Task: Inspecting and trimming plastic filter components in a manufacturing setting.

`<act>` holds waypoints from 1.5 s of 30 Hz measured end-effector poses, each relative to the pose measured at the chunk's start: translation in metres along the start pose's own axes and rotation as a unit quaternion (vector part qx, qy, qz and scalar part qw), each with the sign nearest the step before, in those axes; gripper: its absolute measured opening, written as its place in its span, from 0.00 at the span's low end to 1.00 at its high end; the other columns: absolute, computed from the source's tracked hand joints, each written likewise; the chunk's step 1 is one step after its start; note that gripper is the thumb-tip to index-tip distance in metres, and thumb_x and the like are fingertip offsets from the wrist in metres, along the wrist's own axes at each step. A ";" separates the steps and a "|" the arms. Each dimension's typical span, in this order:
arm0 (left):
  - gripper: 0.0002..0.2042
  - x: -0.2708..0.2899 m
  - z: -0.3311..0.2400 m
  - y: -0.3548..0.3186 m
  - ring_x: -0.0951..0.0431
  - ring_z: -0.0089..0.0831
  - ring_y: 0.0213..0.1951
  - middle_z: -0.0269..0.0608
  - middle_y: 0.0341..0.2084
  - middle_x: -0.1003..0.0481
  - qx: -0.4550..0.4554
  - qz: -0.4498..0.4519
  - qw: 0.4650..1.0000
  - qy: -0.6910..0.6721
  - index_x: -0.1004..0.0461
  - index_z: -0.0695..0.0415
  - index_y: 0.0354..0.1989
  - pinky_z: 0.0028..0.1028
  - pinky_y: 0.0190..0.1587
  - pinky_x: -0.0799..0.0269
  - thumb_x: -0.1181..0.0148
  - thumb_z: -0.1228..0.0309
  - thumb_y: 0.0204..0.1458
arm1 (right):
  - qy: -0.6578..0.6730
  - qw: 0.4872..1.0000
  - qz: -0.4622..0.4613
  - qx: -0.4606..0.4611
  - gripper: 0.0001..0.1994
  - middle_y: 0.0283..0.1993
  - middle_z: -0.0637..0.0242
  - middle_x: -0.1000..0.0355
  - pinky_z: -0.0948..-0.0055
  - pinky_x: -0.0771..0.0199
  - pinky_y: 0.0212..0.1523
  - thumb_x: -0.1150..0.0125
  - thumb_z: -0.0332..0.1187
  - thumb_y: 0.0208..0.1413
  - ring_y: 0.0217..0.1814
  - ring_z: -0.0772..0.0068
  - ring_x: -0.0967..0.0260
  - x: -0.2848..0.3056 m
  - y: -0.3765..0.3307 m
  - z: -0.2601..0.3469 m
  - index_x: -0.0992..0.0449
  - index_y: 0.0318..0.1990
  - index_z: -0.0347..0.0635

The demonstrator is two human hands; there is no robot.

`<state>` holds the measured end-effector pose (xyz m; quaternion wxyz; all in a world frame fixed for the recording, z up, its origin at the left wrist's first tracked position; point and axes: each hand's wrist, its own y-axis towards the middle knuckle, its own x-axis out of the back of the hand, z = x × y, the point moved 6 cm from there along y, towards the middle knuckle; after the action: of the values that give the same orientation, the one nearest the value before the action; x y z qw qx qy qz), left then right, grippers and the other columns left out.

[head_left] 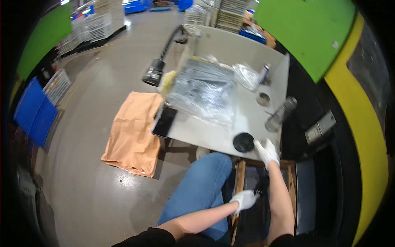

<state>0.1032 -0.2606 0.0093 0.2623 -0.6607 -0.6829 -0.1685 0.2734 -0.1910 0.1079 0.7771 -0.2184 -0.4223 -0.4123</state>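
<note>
Right hand: gloved in white, raised to the near edge of the table, fingers spread and loosely open, holding nothing that can be made out.
Black disc: a round, flat thing lying on the table just to the left of the right hand; touching or a hair apart, I cannot tell. The right hand is much the nearer one.
Left hand: also gloved, lower down and closer to the body, curled around a small dark object whose kind is too blurred to tell.
Wooden crate: under both hands; its inside is dark and the contents are unclear.
Beyond the hands: a plastic-wrapped bundle, a clear bottle lying tilted, and a small round tin.
Left of the hands: a phone at the table edge.
</note>
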 end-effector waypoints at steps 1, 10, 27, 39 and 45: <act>0.19 0.006 0.001 -0.003 0.22 0.53 0.36 0.58 0.31 0.23 0.026 -0.024 0.996 -0.077 0.23 0.61 0.34 0.43 0.38 0.27 0.56 0.59 0.60 | -0.059 0.998 0.013 0.024 0.34 0.51 0.43 0.30 0.59 0.34 0.55 0.42 0.58 0.49 0.55 0.46 0.33 0.009 -0.011 0.004 0.29 0.50 0.33; 0.17 0.033 0.008 -0.013 0.24 0.42 0.40 0.48 0.35 0.24 0.047 -0.208 0.897 -0.386 0.32 0.63 0.46 0.36 0.45 0.31 0.53 0.60 0.59 | -0.108 0.979 0.174 0.017 0.28 0.29 0.52 0.24 0.64 0.28 0.38 0.45 0.59 0.50 0.34 0.58 0.25 0.004 -0.133 -0.039 0.20 0.31 0.36; 0.20 -0.001 0.011 -0.024 0.34 0.17 0.24 0.27 0.21 0.30 0.175 -0.039 0.857 -0.484 0.26 0.54 0.27 0.21 0.28 0.37 0.49 0.49 0.59 | 0.161 0.985 -0.011 -0.065 0.17 0.22 0.62 0.31 0.69 0.35 0.24 0.53 0.37 0.64 0.21 0.73 0.35 0.000 -0.221 -0.062 0.30 0.27 0.34; 0.19 -0.003 0.023 -0.015 0.25 0.24 0.24 0.37 0.28 0.23 0.184 -0.071 0.812 -0.550 0.23 0.58 0.33 0.29 0.26 0.30 0.48 0.53 0.58 | 0.254 0.962 -0.031 -0.093 0.19 0.22 0.67 0.33 0.68 0.39 0.23 0.53 0.42 0.64 0.20 0.77 0.40 -0.014 -0.213 -0.073 0.31 0.26 0.37; 0.20 0.008 0.002 -0.013 0.27 0.20 0.25 0.32 0.26 0.25 0.071 -0.049 0.811 -0.579 0.24 0.57 0.30 0.24 0.28 0.31 0.49 0.52 0.60 | 0.595 0.787 -0.046 -0.156 0.16 0.34 0.67 0.26 0.77 0.25 0.34 0.54 0.40 0.65 0.31 0.76 0.28 -0.026 -0.223 -0.067 0.27 0.42 0.35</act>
<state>0.0906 -0.2536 0.0139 -0.1436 -0.5815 -0.7497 0.2814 0.1137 -0.3514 0.0475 0.8102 -0.0282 0.1844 -0.5557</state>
